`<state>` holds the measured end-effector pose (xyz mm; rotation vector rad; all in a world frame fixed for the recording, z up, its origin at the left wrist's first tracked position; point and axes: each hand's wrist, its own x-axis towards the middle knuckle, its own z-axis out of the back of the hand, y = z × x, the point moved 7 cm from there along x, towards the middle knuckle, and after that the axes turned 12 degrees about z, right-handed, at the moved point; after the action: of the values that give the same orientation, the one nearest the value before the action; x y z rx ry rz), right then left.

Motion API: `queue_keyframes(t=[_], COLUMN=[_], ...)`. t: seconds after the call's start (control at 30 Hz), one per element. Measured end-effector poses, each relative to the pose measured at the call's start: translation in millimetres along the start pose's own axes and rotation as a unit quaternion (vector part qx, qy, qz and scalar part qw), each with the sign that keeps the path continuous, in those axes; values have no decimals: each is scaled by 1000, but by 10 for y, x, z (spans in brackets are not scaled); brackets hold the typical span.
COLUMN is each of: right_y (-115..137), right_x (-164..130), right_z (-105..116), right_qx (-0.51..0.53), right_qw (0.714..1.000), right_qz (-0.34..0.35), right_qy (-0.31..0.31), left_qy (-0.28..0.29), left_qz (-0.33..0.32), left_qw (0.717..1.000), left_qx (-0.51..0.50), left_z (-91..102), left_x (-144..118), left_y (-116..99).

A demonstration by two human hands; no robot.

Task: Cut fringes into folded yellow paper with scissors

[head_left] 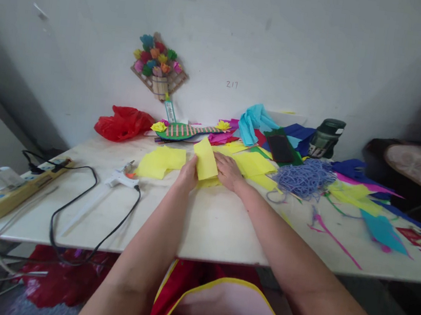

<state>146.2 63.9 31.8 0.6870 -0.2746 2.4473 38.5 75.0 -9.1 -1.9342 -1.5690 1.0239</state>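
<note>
A yellow paper strip (205, 160) stands tilted up off the white table (209, 224) between my two hands. My left hand (187, 174) pinches its lower left edge. My right hand (228, 172) lies flat beside it, pressing on yellow paper at the strip's base. More yellow sheets (160, 162) lie to the left, and others (253, 164) to the right.
A white glue gun (121, 179) with a black cord and a yellow power strip (15, 193) lie at left. A red bag (122, 122), a paper-flower craft (159, 65) on the wall, blue string (301, 178), coloured paper scraps and a dark green jar (326, 137) crowd the back and right.
</note>
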Motion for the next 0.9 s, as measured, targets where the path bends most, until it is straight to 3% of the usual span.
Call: queue_keyframes(t=[0.33, 0.53, 0.7, 0.9], right_y=[76, 220, 250, 182], right_x=[16, 21, 14, 5], right_z=[22, 25, -2, -43], right_qx=[-23, -44, -50, -60], right_qw=[999, 996, 995, 996], right_qz=[9, 56, 51, 28], right_qy=[26, 47, 62, 59], left_qy=[11, 63, 117, 188], left_qz=[17, 34, 96, 72], left_qw=[1000, 997, 988, 980], left_qx=[15, 31, 20, -4], left_z=[-42, -146, -248, -312], left_x=[-19, -56, -190, -300], left_y=[23, 48, 98, 40])
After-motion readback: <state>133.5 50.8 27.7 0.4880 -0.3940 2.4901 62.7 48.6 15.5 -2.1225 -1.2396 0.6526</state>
